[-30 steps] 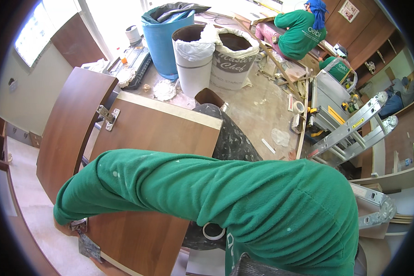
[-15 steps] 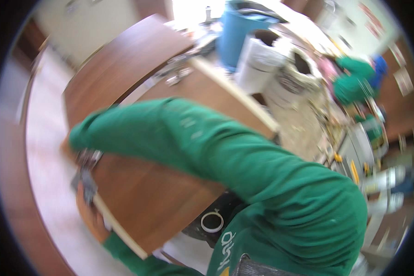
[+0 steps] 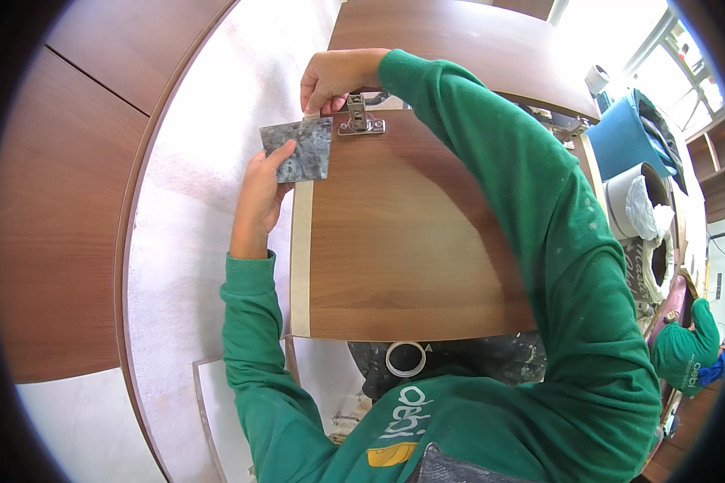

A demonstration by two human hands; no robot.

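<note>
My left hand grips a flat, square grey scraper blade, thumb on its face, at the upper left edge of a brown wooden panel. A cream strip of masking tape runs along that edge, passing under the blade. Reaching across from the right, my right hand is closed, fingertips pinching the tape's upper end just beyond the blade. Beside the blade, a metal hinge is fixed to the panel. A white ring like a tape roll lies against dark cloth at my waist.
A pale wall rises close on the left, with brown cabinet panels past it. Beyond my panel lies another wooden board. At right stand a blue bin and an open white bucket. A person in green works farther right.
The view has swung round and steadied, with the panel now squarely before me. Both hands stay near the same corner, the blade still in the left.
</note>
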